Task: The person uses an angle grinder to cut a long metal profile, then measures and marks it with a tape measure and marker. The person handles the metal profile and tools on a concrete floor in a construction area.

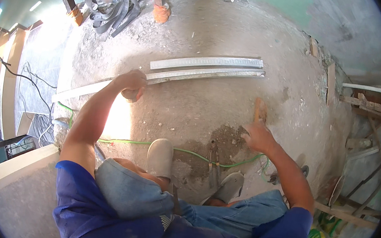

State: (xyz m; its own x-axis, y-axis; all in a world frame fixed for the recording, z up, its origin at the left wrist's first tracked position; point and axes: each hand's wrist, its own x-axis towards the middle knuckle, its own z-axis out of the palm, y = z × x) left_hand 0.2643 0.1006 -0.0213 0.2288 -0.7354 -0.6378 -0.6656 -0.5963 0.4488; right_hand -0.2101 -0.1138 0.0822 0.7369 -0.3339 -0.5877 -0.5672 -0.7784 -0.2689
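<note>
My left hand (131, 81) is closed over the long pale metal strip (204, 75), which lies across the floor. A brownish rounded thing (130, 95) shows beneath its fingers; I cannot make out what it is. A shorter metal strip (205, 63) lies just beyond, almost parallel and a small gap apart. Off to the right, my right hand (261, 137) is closed around the near end of a short brown wooden piece (260, 110), its thumb sticking out to the left. Between my feet lies a plier-like tool with two long handles (214, 163), beside a dark patch of dirt (227, 141).
A green cord (187, 151) runs across the floor past my shoes (159, 155). Dark straps (118, 14) lie by wooden legs at the far left. Steps (9, 76) and loose black cables (43, 127) are at left. Timber and pipes (370, 107) crowd the right wall.
</note>
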